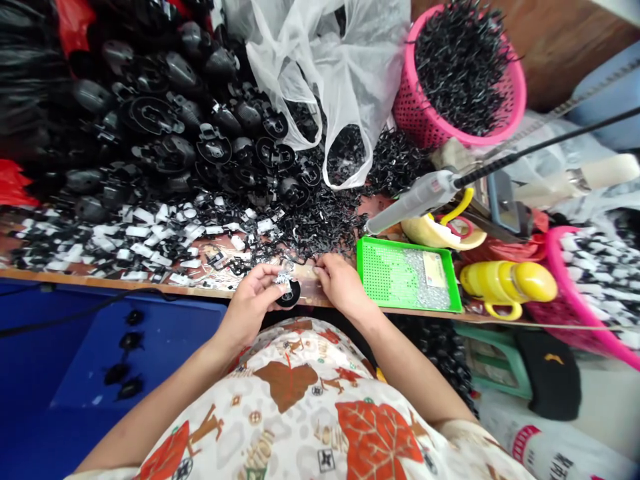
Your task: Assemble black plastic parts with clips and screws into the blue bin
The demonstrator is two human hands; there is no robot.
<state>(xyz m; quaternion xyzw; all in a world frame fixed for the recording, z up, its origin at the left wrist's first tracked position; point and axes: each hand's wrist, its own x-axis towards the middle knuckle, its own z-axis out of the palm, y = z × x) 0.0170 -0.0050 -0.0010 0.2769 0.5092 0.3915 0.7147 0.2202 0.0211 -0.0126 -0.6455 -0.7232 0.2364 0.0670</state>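
Note:
My left hand (253, 297) is closed on a round black plastic part (289, 292) with a small white piece on top, held at the table's front edge. My right hand (340, 283) rests just to its right, fingers curled and pinched near the pile of small black clips (320, 230); what it pinches is too small to make out. Both hands sit over the wooden table edge (150, 288), above my leaf-patterned lap.
A heap of round black housings (165, 133) fills the back left, white-and-black small parts (140, 240) lie in front. A green tray (405, 277), an electric screwdriver (415, 200), a yellow mug (505, 283), a pink basket of clips (465, 73) and a clear bag (330, 73) stand right. Blue bin (125, 347) below.

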